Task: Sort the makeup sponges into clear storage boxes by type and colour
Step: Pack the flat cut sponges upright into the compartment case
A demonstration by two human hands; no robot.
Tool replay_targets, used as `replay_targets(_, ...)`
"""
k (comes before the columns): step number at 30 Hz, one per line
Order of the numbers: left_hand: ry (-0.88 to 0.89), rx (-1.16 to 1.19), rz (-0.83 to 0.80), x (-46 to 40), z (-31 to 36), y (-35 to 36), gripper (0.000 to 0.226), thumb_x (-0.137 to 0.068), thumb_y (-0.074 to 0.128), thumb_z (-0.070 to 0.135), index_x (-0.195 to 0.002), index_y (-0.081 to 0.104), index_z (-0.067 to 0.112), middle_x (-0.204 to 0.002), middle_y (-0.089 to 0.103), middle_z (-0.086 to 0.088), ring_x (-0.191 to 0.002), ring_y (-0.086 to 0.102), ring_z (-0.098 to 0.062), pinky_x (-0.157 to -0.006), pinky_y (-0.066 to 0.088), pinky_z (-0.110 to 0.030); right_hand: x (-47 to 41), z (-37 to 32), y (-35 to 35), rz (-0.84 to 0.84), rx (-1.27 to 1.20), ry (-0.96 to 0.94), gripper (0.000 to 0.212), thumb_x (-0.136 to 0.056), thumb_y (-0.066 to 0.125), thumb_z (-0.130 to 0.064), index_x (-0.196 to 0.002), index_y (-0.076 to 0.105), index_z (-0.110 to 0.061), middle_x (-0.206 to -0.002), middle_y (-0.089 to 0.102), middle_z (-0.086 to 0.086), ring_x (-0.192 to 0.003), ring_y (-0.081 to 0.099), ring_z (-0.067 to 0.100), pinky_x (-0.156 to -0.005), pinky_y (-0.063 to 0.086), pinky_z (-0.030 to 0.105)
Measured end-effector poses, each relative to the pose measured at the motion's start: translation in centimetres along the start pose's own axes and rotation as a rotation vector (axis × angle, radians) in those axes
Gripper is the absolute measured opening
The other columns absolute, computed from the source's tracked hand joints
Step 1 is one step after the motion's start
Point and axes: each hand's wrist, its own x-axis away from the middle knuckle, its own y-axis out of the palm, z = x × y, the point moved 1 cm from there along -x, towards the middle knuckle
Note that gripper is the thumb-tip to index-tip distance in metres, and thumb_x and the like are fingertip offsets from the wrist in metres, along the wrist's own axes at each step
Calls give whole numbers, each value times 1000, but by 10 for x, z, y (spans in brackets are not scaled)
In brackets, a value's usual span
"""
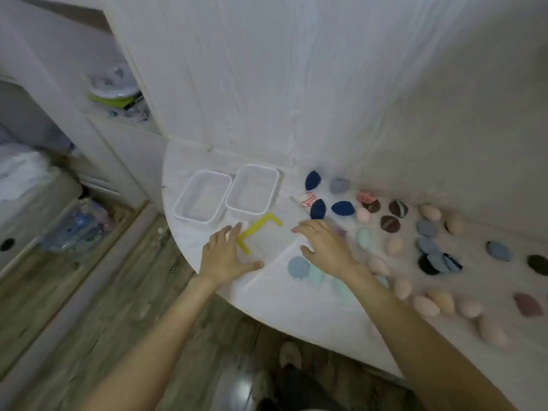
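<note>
- One view only, from the head camera, and motion blur softened most of it, so the sponges on the right of the counter [267, 298] read as smears of pink, blue-grey and dark brown.
- Some mint sponges [341, 287] lay partly hidden under the right forearm.
- Two clear storage boxes [226, 195] stood side by side at the counter's back left, nothing visible in them.
- Left hand [226, 256] lay flat with fingers spread and straight, holding nothing, its fingertips just beside a yellow strip [256, 229].
- Right hand [324, 244] reached over the counter, fingers extended and loosely spread, gripping nothing, near the navy sponges [329, 207].
- Shelf contents at upper left were too blurred to name.
</note>
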Motion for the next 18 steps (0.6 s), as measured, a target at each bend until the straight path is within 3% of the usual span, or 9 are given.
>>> replay_targets(3, -71, -64, -102, -11, 3, 13, 124, -58, 66, 74, -149, -3, 26, -155, 11, -4, -141, 13, -26, -112, 20, -45, -30, 12, 11, -103, 189, -91, 65, -83, 55, -1, -141, 36, -25, -152, 26, 3, -142, 16, 24, -114, 21, 36)
replay_targets(6, -75, -114, -153, -17, 1, 18, 119, -60, 73, 60, -149, 4, 21, -144, 28, -7, -130, 30, -29, -102, 29, -41, -55, 22, 20, -213, 392, -183, 89, -79, 55, 7, -148, 15, -33, -157, 9, 6, -144, 0, 30, -116, 0, 40)
replay_targets(9, -49, -159, -178, -23, -5, 14, 116, -58, 76, 52, -147, 8, 21, -139, 30, -6, -124, 33, -30, -98, 29, -41, -71, 23, 28, -288, 517, -239, 90, -84, 58, -7, -148, 2, -36, -155, 10, 13, -141, 3, 42, -115, 13, 50)
replay_targets(12, -16, -130, -185, -22, -12, 12, 117, -56, 77, 57, -146, 10, 23, -135, 30, -3, -122, 31, -26, -96, 31, -41, -76, 16, 31, -301, 549, -222, 96, -79, 66, -30, -147, -1, -35, -149, 13, 15, -133, 13, 46, -107, 26, 53)
replay_targets(14, 13, -83, -181, -22, -17, 10, 117, -52, 78, 61, -144, 15, 25, -129, 32, 0, -118, 31, -23, -92, 34, -40, -79, 13, 31, -290, 581, -227, 98, -76, 68, -36, -148, 0, -32, -151, 10, 16, -130, 17, 46, -107, 23, 55)
replay_targets(18, 71, -60, -190, -20, -22, 8, 117, -50, 77, 65, -144, 17, 27, -126, 32, 0, -115, 32, -21, -89, 37, -37, -81, 8, 35, -284, 701, -299, 93, -73, 67, -31, -147, 12, -18, -149, 17, 21, -135, 14, 48, -110, 3, 63)
